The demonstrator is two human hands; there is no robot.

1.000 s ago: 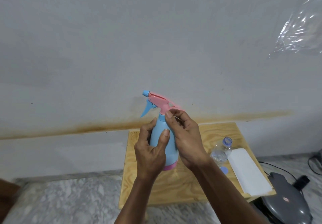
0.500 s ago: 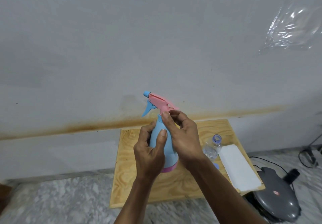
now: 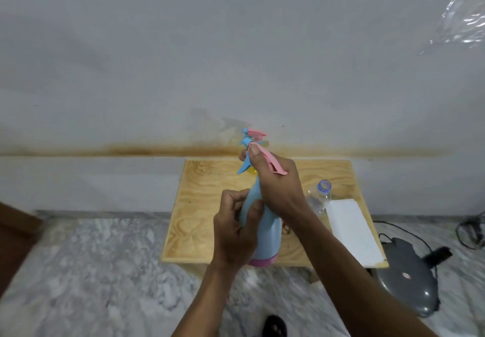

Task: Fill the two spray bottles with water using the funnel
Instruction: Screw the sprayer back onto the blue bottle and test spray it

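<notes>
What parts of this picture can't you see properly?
- Head view: the spray bottle neck, hidden under the right hand, so whether the spray head is off cannot be told.
- The bottle's left side, covered by the left hand.
- The spray head is blurred by motion.
- The clear bottle's water level is too faint.
- No funnel shows.

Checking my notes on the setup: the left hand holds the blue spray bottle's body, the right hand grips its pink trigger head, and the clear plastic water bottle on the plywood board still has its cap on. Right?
Not quite. The head view shows the clear plastic water bottle open, its blue-ringed neck uncapped. The rest stands: the left hand holds the blue spray bottle by its body, and the right hand grips the pink trigger head, over the plywood board.
</notes>
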